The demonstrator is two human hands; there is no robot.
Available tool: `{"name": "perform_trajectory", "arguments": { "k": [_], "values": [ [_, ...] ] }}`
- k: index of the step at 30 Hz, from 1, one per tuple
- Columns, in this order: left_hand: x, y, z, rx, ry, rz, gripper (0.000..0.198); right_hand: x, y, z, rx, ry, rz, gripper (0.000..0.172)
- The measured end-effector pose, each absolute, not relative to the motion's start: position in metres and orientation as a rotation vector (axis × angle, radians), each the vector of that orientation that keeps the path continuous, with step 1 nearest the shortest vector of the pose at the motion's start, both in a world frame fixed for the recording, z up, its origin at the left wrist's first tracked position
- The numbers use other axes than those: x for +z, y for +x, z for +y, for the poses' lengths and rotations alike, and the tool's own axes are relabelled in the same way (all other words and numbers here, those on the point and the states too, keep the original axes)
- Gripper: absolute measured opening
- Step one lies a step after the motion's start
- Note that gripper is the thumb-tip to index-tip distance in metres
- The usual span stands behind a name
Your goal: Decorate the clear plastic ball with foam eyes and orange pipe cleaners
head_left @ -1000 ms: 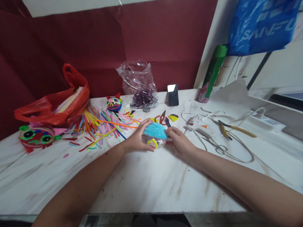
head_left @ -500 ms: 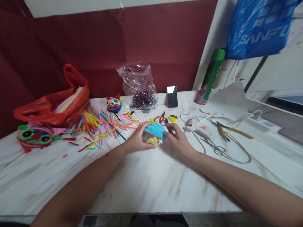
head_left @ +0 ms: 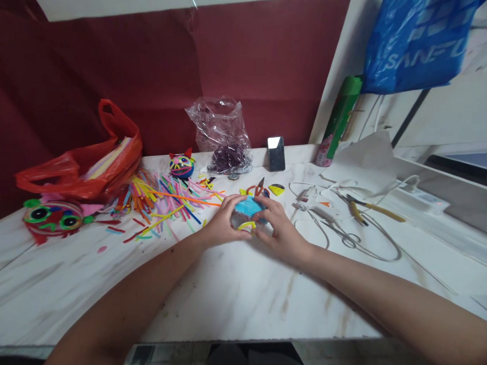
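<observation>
A round, clear-looking craft ball (head_left: 249,206) with blue pipe-cleaner rows across its top and a yellow-edged piece low on its front is between my hands, just above the table. My left hand (head_left: 223,223) curls around its left side, thumb underneath. My right hand (head_left: 283,229) grips its right side, fingers on the upper edge and thumb lower down. The ball's underside is hidden. Right behind it lie red-handled scissors (head_left: 260,188) and a yellow and black piece (head_left: 276,190).
Loose pipe cleaners (head_left: 168,198) cover the left middle, near a red bag (head_left: 79,175) and two decorated animal figures (head_left: 53,218), (head_left: 181,166). A clear bag (head_left: 224,146) and phone (head_left: 276,153) stand behind. On the right lie a glue gun (head_left: 316,201), pliers (head_left: 374,210) and cords.
My right hand has shifted from the ball's right edge to wrap over its side, its fingers now spread between top and front. The view has moved slightly.
</observation>
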State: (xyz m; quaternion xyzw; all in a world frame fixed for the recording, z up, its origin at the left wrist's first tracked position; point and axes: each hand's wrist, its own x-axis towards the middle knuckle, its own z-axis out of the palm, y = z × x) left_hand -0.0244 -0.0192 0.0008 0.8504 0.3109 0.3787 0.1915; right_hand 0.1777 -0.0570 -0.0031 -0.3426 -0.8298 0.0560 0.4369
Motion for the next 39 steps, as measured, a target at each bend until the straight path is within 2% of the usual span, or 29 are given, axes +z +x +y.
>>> {"name": "perform_trajectory", "arguments": {
  "k": [8, 13, 20, 25, 30, 39],
  "values": [
    [-0.001, -0.024, -0.019, 1.079, 2.395, 0.86, 0.082, -0.003, 0.178, -0.058, 0.227, -0.872, -2.027, 0.011],
    [0.0, -0.024, -0.021, 1.084, 2.301, 0.898, 0.077, 0.003, 0.18, -0.056, 0.298, -0.866, -1.947, 0.023],
    [0.005, -0.027, -0.02, 1.048, 2.233, 0.9, 0.079, 0.048, 0.222, -0.035, 0.239, -0.975, -1.68, 0.02],
    [0.011, -0.03, -0.016, 1.003, 2.427, 0.958, 0.061, 0.071, 0.284, -0.007, 0.14, -1.293, -1.649, 0.023],
    [0.013, -0.035, -0.011, 0.963, 2.453, 0.992, 0.061, 0.057, 0.331, 0.0, 0.059, -1.83, -1.861, 0.024],
    [0.015, -0.042, -0.005, 0.943, 2.401, 1.027, 0.064, 0.017, 0.321, -0.004, -0.043, -2.037, -2.107, 0.021]
  ]
}}
